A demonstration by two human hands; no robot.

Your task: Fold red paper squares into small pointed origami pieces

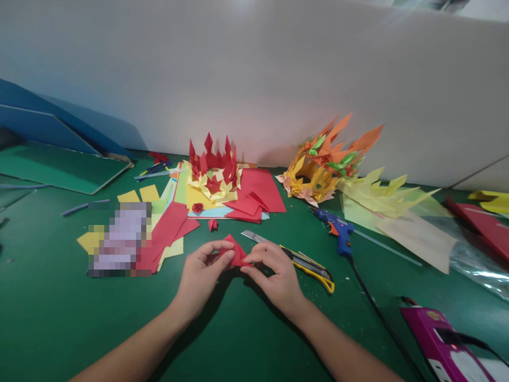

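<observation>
Left hand (pixel 204 268): my thumb and fingers pinch the red paper (pixel 237 253) at its left.
Right hand (pixel 275 271): my fingertips grip its right corner; my hands are near each other, apart.
Red paper: folded, between my hands, over the green table (pixel 234 339).
Cutter (pixel 310 265): blade out, partly behind my right hand.
Glue gun (pixel 338 229): lying beyond the cutter, to its right.

Folded red paper (pixel 237 254) partly behind the left grip (pixel 204 268)
</observation>
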